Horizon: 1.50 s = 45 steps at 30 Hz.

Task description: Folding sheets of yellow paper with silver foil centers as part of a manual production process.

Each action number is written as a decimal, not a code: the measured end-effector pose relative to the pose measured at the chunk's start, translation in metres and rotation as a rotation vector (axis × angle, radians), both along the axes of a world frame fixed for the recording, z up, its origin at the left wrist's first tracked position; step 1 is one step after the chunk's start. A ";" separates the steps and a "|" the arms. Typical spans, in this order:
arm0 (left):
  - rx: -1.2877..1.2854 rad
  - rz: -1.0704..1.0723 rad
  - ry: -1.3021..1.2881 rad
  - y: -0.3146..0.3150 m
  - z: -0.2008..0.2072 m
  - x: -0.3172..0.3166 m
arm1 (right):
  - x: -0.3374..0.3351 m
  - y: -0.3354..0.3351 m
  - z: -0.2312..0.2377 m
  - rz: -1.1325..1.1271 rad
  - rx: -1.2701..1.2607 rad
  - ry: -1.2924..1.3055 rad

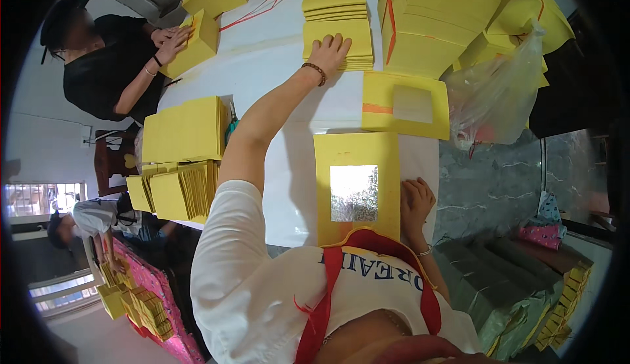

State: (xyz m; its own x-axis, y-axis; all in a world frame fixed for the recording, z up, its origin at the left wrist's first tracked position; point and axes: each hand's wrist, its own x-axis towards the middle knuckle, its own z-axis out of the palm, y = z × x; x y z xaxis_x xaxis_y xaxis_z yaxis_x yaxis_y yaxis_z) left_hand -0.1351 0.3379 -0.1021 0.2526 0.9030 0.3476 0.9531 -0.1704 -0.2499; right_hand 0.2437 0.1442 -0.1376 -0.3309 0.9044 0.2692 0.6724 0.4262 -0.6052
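Observation:
My left hand (329,54) lies with spread fingers on top of a stack of yellow paper sheets (357,44) on the white table. The fingers rest on the top sheet and are not wrapped around it. Close to my body lies a yellow paper sheet (357,151) with a shiny silver square (354,192) at its middle. Beside that sheet's right edge, near the table edge, my right hand (417,201) rests with loosely bent fingers and nothing visible in them. Farther out is another yellow sheet (380,85) with a pale square and an orange band.
Large yellow bundles (433,20) and a clear plastic bag (495,92) stand at the right. On the left are yellow stacks (184,131) and teal-handled scissors (232,124). Across the table a person's hands (172,42) press a yellow block. Another person works at a pink table (154,269).

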 end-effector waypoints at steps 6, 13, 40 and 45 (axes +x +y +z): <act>-0.125 0.058 -0.041 -0.001 0.003 0.005 | 0.002 -0.001 -0.005 -0.003 -0.004 -0.013; -0.100 0.056 -0.061 0.009 0.005 -0.001 | 0.000 -0.001 -0.007 -0.004 0.011 -0.034; -0.132 0.007 -1.095 -0.300 0.087 0.118 | -0.006 -0.011 0.078 0.456 -0.149 0.408; -0.269 -0.252 -0.715 -0.347 0.092 0.152 | -0.008 -0.020 0.071 0.507 -0.117 0.196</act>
State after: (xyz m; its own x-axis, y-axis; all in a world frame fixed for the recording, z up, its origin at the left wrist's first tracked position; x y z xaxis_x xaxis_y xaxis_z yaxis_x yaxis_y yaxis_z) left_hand 0.0172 -0.0086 -0.0100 0.2589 0.9242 0.2809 0.7915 -0.3697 0.4866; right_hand 0.2360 0.1240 -0.0665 -0.6860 0.6728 0.2770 0.2707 0.5894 -0.7612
